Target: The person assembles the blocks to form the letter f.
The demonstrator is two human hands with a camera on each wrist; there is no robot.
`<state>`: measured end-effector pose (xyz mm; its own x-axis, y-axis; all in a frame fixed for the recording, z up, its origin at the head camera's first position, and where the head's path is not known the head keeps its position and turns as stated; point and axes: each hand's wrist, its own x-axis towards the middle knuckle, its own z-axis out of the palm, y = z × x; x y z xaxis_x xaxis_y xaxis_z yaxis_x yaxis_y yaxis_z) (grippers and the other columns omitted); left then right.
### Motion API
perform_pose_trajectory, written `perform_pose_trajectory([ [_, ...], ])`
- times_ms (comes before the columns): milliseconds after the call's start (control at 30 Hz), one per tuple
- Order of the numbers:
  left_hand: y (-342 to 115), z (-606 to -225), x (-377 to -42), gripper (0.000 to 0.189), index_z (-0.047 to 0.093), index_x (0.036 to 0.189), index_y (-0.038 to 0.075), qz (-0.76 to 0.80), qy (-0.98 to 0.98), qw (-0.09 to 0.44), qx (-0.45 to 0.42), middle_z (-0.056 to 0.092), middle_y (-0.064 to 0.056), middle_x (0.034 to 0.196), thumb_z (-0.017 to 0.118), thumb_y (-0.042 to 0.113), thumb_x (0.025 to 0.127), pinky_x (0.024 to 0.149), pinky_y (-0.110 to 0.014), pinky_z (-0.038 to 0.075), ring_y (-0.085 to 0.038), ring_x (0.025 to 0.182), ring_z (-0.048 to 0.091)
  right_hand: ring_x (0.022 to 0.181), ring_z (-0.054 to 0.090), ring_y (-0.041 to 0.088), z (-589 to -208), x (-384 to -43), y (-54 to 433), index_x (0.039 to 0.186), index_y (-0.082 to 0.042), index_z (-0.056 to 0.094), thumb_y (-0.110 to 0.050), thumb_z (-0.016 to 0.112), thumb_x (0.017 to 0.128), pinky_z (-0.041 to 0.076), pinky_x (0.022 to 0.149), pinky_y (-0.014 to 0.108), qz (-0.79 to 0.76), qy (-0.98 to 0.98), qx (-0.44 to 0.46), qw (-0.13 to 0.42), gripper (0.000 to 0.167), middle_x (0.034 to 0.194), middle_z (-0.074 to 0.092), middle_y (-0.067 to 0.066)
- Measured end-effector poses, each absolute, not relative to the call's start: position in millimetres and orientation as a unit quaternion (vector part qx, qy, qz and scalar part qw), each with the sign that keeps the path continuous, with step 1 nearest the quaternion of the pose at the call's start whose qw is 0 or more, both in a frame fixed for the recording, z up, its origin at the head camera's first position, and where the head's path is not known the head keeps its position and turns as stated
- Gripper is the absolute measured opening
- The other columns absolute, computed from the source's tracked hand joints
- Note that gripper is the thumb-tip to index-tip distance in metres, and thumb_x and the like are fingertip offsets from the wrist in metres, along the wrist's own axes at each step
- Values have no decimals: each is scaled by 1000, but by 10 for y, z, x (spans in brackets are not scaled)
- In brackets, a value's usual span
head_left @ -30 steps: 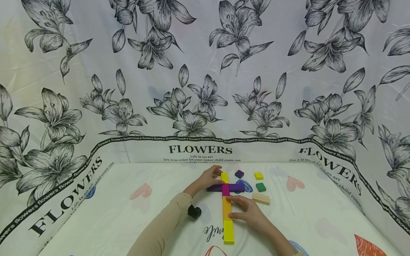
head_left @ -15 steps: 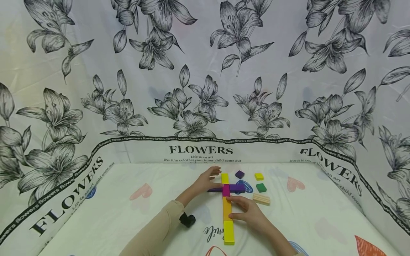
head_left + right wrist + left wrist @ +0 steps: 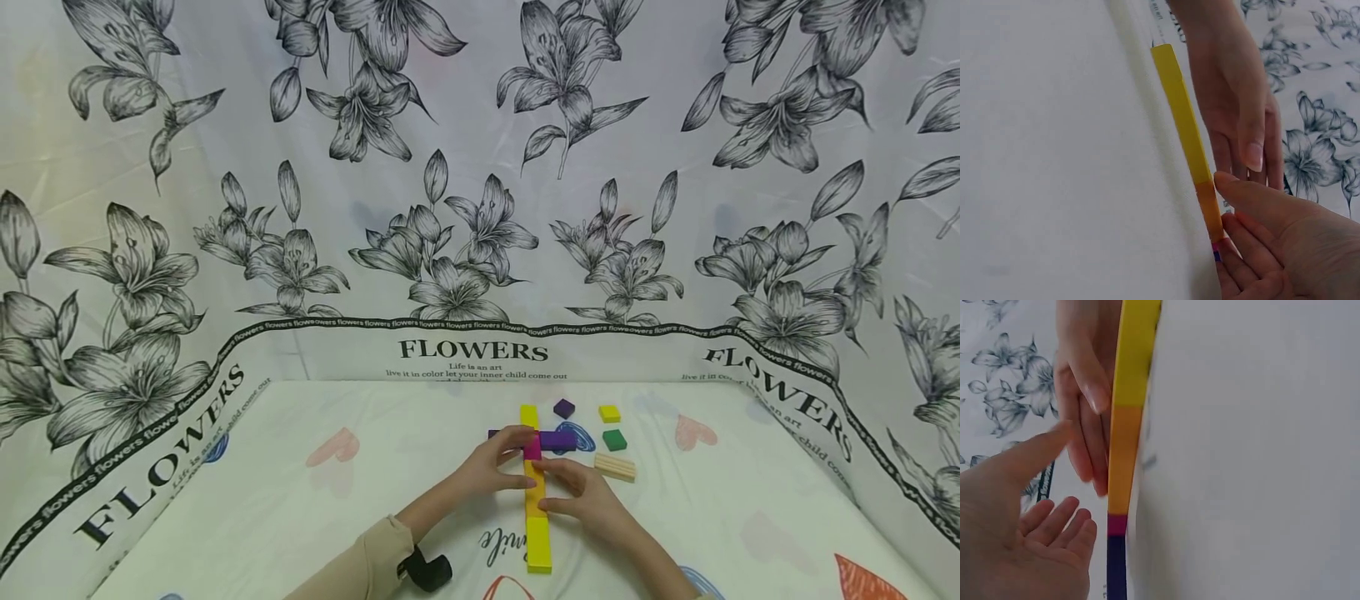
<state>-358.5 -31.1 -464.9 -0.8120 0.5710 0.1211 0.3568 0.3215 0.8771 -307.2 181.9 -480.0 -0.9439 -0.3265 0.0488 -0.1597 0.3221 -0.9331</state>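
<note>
Head view shows the left hand (image 3: 483, 468) with thumb and fingers wide apart by the magenta block (image 3: 532, 451), contact unclear; the right hand (image 3: 592, 498), also parted, touches the orange block (image 3: 534, 497), lying between magenta and yellow blocks (image 3: 538, 546).

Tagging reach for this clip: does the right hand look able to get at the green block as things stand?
Probably yes. From the right hand, the green block lies farther out; the pale wooden piece sits partly between, but looks low enough to pass over.
</note>
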Motion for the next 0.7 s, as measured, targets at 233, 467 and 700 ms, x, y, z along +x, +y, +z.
perform_pose_trajectory([
  [233, -301, -4713, -3423, 74, 40, 146, 15, 512, 795, 114, 305, 49, -4, 148, 77, 20, 83, 117, -40, 36, -21, 140, 43, 139, 45, 32, -4780, -3074, 1832, 134, -14, 58, -27, 75, 86, 36, 115, 48, -560, 811, -155, 71, 52, 139, 59, 6],
  [467, -316, -4754, -3369, 77, 38, 146, 15, 513, 787, 114, 324, 49, -4, 148, 79, 21, 81, 120, -39, 32, -18, 140, 43, 133, 52, 31, -4719, -3073, 1864, 127, -15, 64, -25, 71, 89, 47, 109, 40, -554, 821, -129, 53, 40, 132, 64, 5],
  [700, -317, -4794, -3381, 78, 39, 146, 16, 506, 793, 116, 320, 48, -3, 148, 80, 22, 80, 119, -37, 32, -19, 142, 41, 131, 54, 30, -4604, -3132, 2014, 123, -15, 66, -18, 71, 89, 44, 110, 43, -553, 827, -100, 2, 35, 128, 67, 6],
])
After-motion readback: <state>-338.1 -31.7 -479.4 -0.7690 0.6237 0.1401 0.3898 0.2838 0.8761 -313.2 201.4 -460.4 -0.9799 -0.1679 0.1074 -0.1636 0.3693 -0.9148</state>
